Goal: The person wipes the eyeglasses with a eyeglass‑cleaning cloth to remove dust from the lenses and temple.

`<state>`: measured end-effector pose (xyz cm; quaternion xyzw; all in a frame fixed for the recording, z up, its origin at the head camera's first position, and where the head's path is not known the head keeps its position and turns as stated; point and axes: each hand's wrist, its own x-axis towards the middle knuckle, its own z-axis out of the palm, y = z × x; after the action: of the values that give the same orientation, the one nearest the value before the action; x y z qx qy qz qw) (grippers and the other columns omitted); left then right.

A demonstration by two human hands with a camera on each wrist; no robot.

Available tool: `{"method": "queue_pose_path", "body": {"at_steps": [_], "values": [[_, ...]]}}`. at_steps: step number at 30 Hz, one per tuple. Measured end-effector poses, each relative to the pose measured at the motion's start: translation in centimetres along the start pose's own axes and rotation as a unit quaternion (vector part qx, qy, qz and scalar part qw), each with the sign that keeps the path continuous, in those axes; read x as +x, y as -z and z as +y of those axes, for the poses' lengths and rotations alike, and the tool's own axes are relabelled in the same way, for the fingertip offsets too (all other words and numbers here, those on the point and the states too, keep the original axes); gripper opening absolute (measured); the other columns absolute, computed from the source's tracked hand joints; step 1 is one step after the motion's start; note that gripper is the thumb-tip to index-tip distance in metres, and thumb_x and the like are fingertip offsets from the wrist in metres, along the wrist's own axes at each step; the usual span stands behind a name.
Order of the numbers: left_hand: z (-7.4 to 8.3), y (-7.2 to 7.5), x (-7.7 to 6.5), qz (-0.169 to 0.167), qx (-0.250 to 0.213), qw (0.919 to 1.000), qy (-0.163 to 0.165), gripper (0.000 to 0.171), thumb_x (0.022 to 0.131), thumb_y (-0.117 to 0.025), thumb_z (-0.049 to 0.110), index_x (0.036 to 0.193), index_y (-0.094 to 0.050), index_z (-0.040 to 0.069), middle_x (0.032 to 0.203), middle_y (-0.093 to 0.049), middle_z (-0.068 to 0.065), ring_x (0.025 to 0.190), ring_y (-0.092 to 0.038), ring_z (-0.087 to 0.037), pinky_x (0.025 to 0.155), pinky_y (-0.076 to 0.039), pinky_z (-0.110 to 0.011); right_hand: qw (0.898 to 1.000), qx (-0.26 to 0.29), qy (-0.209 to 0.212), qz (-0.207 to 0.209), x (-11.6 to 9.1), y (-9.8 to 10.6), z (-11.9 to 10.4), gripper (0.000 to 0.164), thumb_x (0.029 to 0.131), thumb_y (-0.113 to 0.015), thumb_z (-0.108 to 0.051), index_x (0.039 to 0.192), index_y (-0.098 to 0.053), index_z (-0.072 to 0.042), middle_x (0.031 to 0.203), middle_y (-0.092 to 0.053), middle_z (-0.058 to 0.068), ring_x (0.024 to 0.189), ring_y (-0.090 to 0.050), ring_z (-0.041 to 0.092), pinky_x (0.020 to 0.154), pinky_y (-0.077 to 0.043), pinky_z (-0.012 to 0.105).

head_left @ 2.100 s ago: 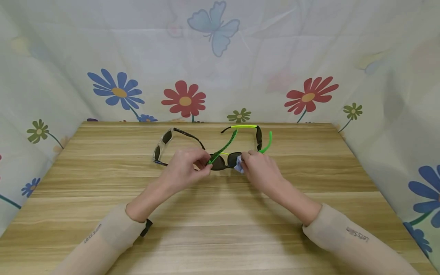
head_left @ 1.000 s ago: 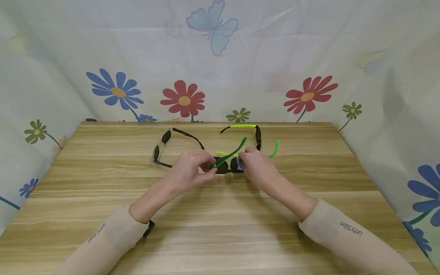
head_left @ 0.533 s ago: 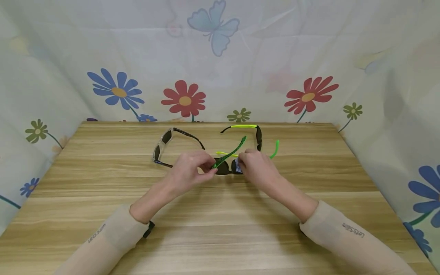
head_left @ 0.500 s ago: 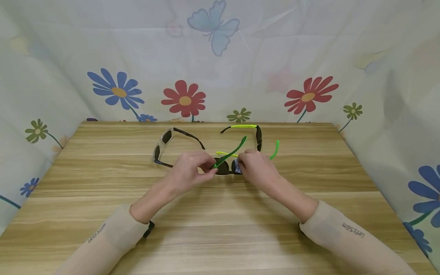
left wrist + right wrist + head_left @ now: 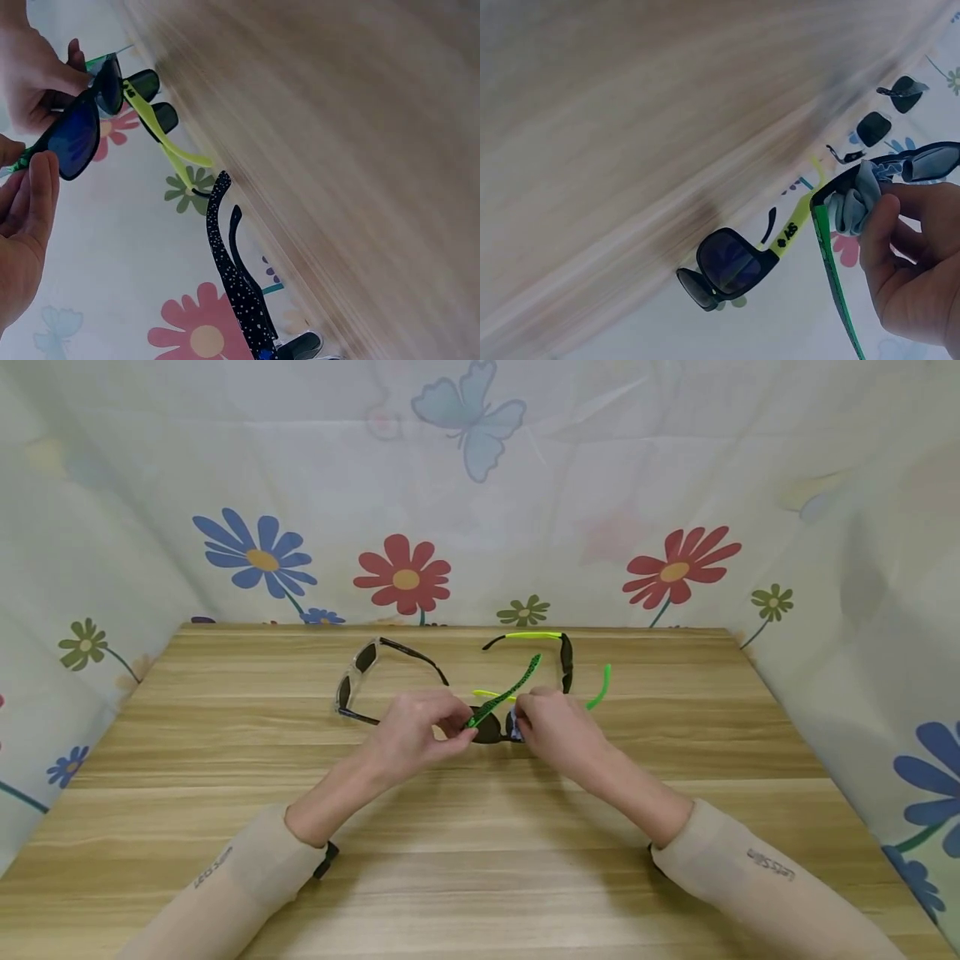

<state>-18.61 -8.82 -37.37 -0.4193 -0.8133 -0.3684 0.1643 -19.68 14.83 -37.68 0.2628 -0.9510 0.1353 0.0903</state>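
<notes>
My left hand [image 5: 416,727] pinches a pair of black sunglasses [image 5: 487,728] with green temples near one hinge. One patterned green temple points up and away from the fingers. In my right hand [image 5: 562,727] a light blue cloth [image 5: 855,202] is bunched between thumb and fingers. The right wrist view has the cloth pressed on the inner side of one lens, folded over the frame. From the left wrist view, the outer face of the sunglasses shows bluish lenses [image 5: 77,139]. In the head view the right hand hides much of that lens.
Behind the hands, sunglasses with yellow temples [image 5: 532,635] lie unfolded on the wooden table [image 5: 480,860]. To the left rest clear-framed sunglasses [image 5: 356,670] with dark, speckled temples. A flower-printed curtain [image 5: 480,510] encloses the back and sides.
Since the earliest frame, the green-templed sunglasses have shifted slightly right and nearer, still in the left hand. The right hand and cloth have moved a little across the lens, lately leftward.
</notes>
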Motion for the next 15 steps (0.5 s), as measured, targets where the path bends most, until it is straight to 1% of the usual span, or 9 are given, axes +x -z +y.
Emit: {"method": "queue_pose_path", "body": {"at_steps": [4, 7, 13, 15], "values": [[0.04, -0.14, 0.0, -0.001, -0.001, 1.0, -0.005, 0.009, 0.085, -0.082, 0.0, 0.088, -0.073, 0.003, 0.083, -0.069, -0.003, 0.072, -0.067, -0.007, 0.066, -0.054, -0.016, 1.0, -0.026, -0.003, -0.018, -0.12, -0.17, 0.25, 0.011, 0.094, -0.073, -0.005, 0.085, -0.068, -0.002, 0.076, -0.058, 0.005, 0.064, -0.059, 0.016, 0.056, -0.051, 0.03], [0.04, -0.2, -0.09, -0.004, -0.002, 1.0, -0.002, 0.009, 0.085, -0.081, 0.0, 0.087, -0.073, 0.002, 0.082, -0.069, -0.004, 0.071, -0.067, -0.007, 0.065, -0.054, -0.016, 0.999, -0.042, -0.008, -0.023, -0.32, -0.3, 0.51, 0.011, 0.094, -0.072, -0.005, 0.085, -0.068, -0.001, 0.076, -0.058, 0.006, 0.064, -0.06, 0.018, 0.054, -0.052, 0.031], [0.04, -0.21, -0.11, -0.013, -0.009, 0.9997, 0.017, 0.009, 0.085, -0.081, 0.001, 0.088, -0.073, 0.002, 0.083, -0.07, -0.005, 0.072, -0.067, -0.007, 0.066, -0.055, -0.017, 0.997, -0.074, -0.008, -0.025, -0.4, -0.32, 0.72, 0.008, 0.096, -0.07, -0.003, 0.088, -0.067, 0.001, 0.078, -0.057, 0.009, 0.059, -0.058, 0.021, 0.047, -0.049, 0.031], [0.04, -0.19, -0.06, -0.016, -0.013, 0.9995, 0.023, 0.009, 0.085, -0.081, 0.001, 0.088, -0.073, 0.002, 0.083, -0.071, -0.006, 0.073, -0.067, -0.007, 0.067, -0.055, -0.017, 0.996, -0.086, -0.006, -0.026, -0.43, -0.22, 0.69, 0.004, 0.094, -0.069, 0.001, 0.09, -0.067, 0.002, 0.079, -0.057, 0.01, 0.058, -0.057, 0.021, 0.046, -0.048, 0.031]]}}
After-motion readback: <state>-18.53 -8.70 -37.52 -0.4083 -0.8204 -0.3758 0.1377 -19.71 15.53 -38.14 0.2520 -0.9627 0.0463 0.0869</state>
